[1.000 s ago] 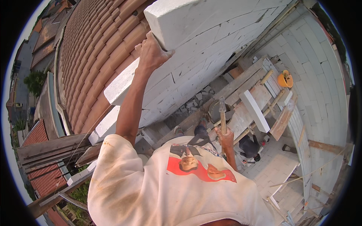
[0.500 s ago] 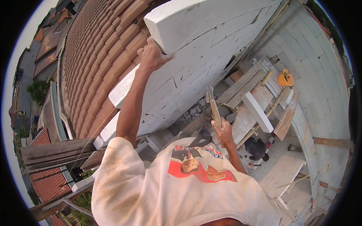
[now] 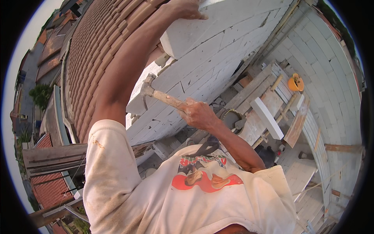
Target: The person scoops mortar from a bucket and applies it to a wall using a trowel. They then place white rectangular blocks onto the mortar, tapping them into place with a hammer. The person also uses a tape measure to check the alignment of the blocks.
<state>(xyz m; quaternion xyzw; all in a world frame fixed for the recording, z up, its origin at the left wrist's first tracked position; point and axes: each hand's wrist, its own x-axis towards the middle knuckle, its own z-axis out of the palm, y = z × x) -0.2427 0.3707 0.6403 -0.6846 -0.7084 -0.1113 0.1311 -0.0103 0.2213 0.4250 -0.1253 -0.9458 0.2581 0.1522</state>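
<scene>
My right hand (image 3: 198,114) is closed round the wooden handle of a hammer (image 3: 166,98). The metal head is at the left, in front of the wall's stepped end, just below the upper block. My left arm reaches up to the top of the picture. There my left hand (image 3: 186,8) grips the upper edge of a white block (image 3: 177,39), its thumb on the near face; the other fingers are partly cut off by the picture's edge. This block sits on the white block wall (image 3: 202,58), its end jutting over the course below.
A tiled roof (image 3: 93,58) slopes along the wall's left side. Right and below are scaffold planks (image 3: 249,91), a mortar bucket (image 3: 233,117), a loose white block (image 3: 267,117) and an orange bucket (image 3: 295,82). A person in dark clothing (image 3: 267,155) is lower down, partly hidden by my arm.
My left hand has moved from the block's lower end up to its top edge. My right hand has brought the hammer up and left, its head now by the wall's end.
</scene>
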